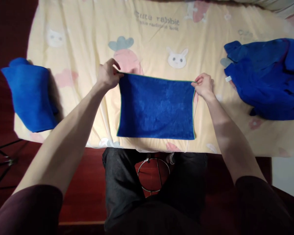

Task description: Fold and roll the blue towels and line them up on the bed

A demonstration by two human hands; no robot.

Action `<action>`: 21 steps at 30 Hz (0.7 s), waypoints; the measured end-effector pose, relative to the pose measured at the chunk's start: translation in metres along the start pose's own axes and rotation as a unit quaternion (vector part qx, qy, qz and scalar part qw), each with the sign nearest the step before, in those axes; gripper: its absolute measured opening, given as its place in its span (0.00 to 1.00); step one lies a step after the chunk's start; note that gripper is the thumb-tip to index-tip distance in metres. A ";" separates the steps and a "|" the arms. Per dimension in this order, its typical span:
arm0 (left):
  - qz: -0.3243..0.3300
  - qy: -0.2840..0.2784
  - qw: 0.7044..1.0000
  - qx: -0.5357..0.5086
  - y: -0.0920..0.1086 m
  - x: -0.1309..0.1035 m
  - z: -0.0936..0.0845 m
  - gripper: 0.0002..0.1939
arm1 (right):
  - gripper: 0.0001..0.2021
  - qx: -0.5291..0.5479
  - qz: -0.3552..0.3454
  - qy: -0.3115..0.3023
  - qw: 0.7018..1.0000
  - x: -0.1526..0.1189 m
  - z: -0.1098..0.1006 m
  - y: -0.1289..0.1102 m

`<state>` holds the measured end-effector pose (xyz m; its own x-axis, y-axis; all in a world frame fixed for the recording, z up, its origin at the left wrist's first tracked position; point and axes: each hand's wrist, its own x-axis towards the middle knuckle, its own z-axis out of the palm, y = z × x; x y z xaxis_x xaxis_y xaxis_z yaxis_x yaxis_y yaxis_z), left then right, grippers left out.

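Note:
A blue towel (pixel 156 107) with a thin green edge is spread out in front of me, close to the near edge of the bed-like surface. My left hand (pixel 110 74) pinches its far left corner between thumb and fingers. At the far right corner, my right hand (pixel 204 85) holds the towel in a similar pinch. The far edge is stretched nearly straight between both hands, while the near edge lies toward my knees.
A folded stack of blue cloth (pixel 31 96) sits at the left end of the cream rabbit-print sheet (pixel 152 42). On the right lies a crumpled heap of blue cloths (pixel 269 78) with a small white tag. A round metal stool frame (pixel 153 176) shows between my legs.

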<state>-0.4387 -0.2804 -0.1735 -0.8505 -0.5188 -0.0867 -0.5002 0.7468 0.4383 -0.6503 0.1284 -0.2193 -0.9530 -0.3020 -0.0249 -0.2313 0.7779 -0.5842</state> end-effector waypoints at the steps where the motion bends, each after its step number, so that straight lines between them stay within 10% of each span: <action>1: -0.001 0.025 1.000 -0.004 0.006 0.000 0.003 0.25 | 0.08 -0.005 -0.014 0.023 1.000 -0.001 0.001 -0.003; 5: 0.105 0.069 0.992 -0.001 0.031 -0.012 0.033 0.35 | 0.19 -0.081 -0.115 0.067 0.988 -0.029 0.028 -0.037; 10: 0.212 -0.014 0.977 -0.011 0.051 -0.038 0.090 0.39 | 0.28 -0.089 -0.276 -0.062 0.955 -0.076 0.085 -0.072; 17: 0.116 0.014 0.993 -0.027 0.033 -0.021 0.113 0.38 | 0.31 -0.114 -0.186 -0.043 0.975 -0.027 0.072 -0.019; 21: 0.142 0.006 0.989 -0.044 0.064 -0.065 0.129 0.39 | 0.31 -0.140 -0.163 -0.020 0.976 -0.061 0.074 -0.053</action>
<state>-0.4364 -0.1455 -0.2553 -0.9526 -0.2980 0.0612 -0.2243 0.8240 0.5203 -0.5658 0.0647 -0.2465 -0.8125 -0.5759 0.0907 -0.5713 0.7554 -0.3210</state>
